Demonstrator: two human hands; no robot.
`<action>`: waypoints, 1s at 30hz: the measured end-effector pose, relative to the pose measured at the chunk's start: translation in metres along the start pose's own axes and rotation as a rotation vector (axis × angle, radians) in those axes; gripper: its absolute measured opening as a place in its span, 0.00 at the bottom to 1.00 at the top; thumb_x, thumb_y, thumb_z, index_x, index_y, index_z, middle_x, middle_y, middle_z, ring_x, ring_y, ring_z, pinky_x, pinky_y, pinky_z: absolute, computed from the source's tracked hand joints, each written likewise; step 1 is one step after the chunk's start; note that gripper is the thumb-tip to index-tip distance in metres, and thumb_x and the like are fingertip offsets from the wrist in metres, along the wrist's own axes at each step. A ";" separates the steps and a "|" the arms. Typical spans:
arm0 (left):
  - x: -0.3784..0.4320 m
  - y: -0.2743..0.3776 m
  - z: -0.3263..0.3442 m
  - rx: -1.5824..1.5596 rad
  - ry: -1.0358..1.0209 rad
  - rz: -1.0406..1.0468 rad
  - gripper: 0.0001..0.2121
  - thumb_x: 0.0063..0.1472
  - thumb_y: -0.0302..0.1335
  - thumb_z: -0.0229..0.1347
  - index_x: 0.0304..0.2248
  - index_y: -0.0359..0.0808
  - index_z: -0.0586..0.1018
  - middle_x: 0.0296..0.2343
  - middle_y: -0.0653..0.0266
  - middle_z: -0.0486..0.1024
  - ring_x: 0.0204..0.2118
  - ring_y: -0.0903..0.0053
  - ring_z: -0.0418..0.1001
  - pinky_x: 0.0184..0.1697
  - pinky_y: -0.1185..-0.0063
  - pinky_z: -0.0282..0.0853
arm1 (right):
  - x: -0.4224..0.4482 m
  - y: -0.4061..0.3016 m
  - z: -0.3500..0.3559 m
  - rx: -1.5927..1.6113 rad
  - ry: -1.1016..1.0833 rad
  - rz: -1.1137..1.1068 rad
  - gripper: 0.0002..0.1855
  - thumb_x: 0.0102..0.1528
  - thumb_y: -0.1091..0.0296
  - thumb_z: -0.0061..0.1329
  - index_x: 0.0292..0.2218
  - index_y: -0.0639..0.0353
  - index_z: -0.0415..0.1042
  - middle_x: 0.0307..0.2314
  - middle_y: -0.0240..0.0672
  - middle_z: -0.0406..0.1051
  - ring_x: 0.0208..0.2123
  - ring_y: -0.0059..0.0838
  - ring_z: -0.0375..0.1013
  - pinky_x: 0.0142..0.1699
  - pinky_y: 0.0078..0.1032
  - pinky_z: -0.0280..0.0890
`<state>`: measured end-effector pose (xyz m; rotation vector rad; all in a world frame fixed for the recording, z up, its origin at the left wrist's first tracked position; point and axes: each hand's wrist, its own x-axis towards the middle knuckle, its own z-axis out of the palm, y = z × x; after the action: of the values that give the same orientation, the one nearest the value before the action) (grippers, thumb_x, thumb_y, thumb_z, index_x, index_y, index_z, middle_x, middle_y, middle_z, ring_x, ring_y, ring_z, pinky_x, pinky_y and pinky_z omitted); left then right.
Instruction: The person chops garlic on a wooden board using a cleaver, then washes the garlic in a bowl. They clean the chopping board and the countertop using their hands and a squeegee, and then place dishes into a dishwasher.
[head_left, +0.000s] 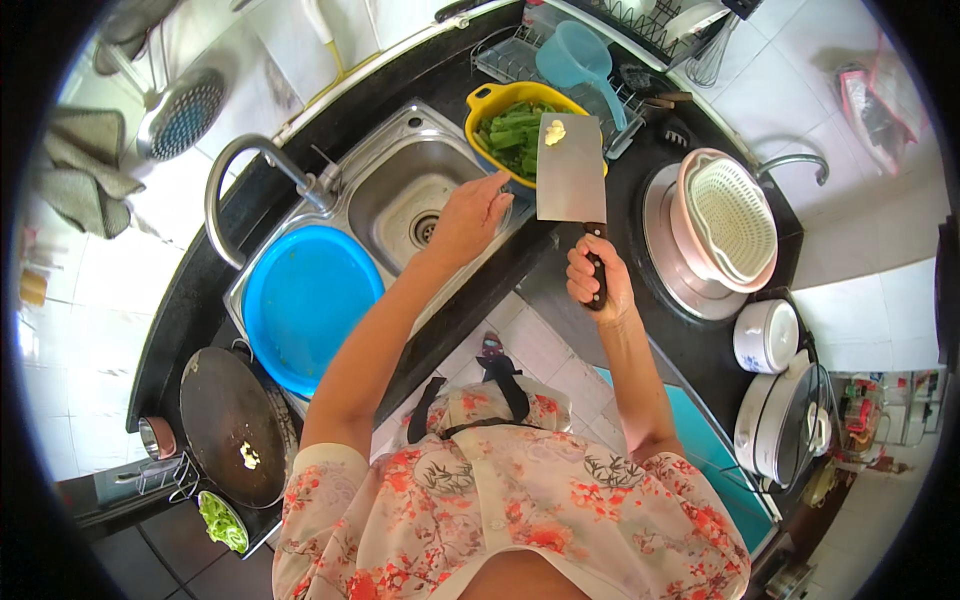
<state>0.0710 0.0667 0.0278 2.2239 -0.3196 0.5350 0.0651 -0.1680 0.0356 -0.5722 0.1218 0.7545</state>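
Note:
My right hand (600, 277) grips the dark riveted handle of a cleaver (571, 176). A small heap of pale chopped pieces, perhaps garlic (555, 133), lies on the broad blade near its far end. The blade partly covers a yellow basin (480, 97) filled with cut green vegetables (514, 135). My left hand (471, 217) hovers over the sink's right rim, close to the basin's near side. Nothing shows in its fingers, and a small gap separates thumb and fingers.
A steel sink (397, 187) holds a blue plastic basin (315, 300) under a curved faucet (225, 187). At left are a wok (232, 427) with pale bits inside and a plate of sliced greens (223, 521). Stacked colanders (727, 217), a white pot (765, 337) and an electric pan (780, 427) stand right.

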 end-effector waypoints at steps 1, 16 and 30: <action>0.013 -0.004 0.009 0.016 0.001 0.008 0.16 0.59 0.30 0.48 0.45 0.34 0.69 0.38 0.52 0.71 0.42 0.59 0.68 0.45 0.71 0.62 | 0.012 -0.013 -0.003 -0.056 0.062 0.015 0.09 0.55 0.63 0.42 0.25 0.56 0.60 0.13 0.28 0.57 0.10 0.17 0.54 0.13 0.18 0.50; 0.118 -0.043 0.109 0.444 -0.349 0.103 0.30 0.62 0.46 0.35 0.56 0.32 0.52 0.57 0.53 0.47 0.60 0.60 0.43 0.61 0.65 0.36 | 0.029 -0.058 -0.013 -0.370 0.355 0.134 0.11 0.54 0.62 0.44 0.25 0.59 0.60 0.13 0.30 0.61 0.09 0.19 0.58 0.12 0.19 0.55; 0.084 -0.023 0.053 -0.016 0.139 0.175 0.18 0.58 0.39 0.47 0.43 0.35 0.68 0.46 0.54 0.64 0.51 0.60 0.59 0.56 0.68 0.51 | -0.017 -0.045 0.009 -1.113 0.414 -0.532 0.06 0.52 0.74 0.40 0.24 0.64 0.64 0.14 0.31 0.62 0.14 0.18 0.61 0.20 0.16 0.57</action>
<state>0.1681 0.0368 0.0220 2.1415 -0.4462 0.7745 0.0826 -0.2004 0.0685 -1.7398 -0.0877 0.1058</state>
